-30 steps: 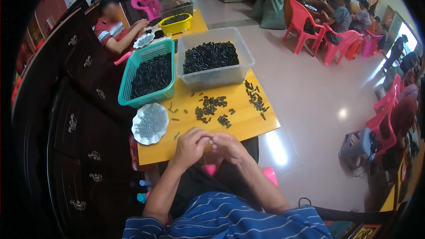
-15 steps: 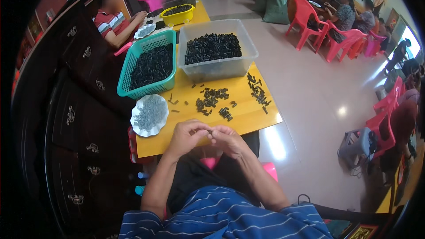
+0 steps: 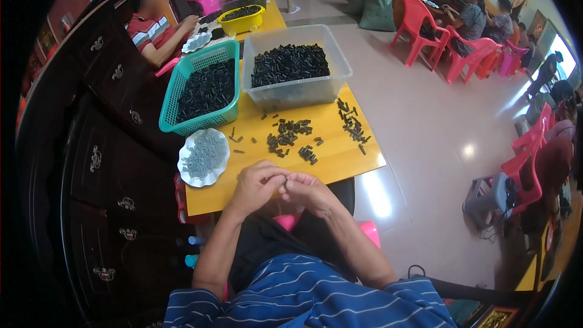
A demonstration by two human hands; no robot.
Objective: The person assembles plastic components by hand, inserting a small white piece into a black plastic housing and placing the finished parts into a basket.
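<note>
My left hand [image 3: 255,186] and my right hand [image 3: 310,192] meet fingertip to fingertip over the near edge of a yellow table [image 3: 340,158]. Both are curled around something small between the fingers; it is too small to make out. Small black parts [image 3: 290,136] lie scattered on the table just beyond my hands. A white scalloped plate [image 3: 203,157] with small grey pieces sits to the left of my left hand.
A teal basket [image 3: 203,94] and a clear tub [image 3: 296,76] full of black parts stand at the table's far side. A dark wooden cabinet [image 3: 97,146] lines the left. Another person [image 3: 156,24] sits beyond, by a yellow bowl [image 3: 242,20]. Red and pink chairs [image 3: 452,45] with people stand right.
My hands stay together at the table's near edge, with only small finger movements. The view has shifted slightly.
</note>
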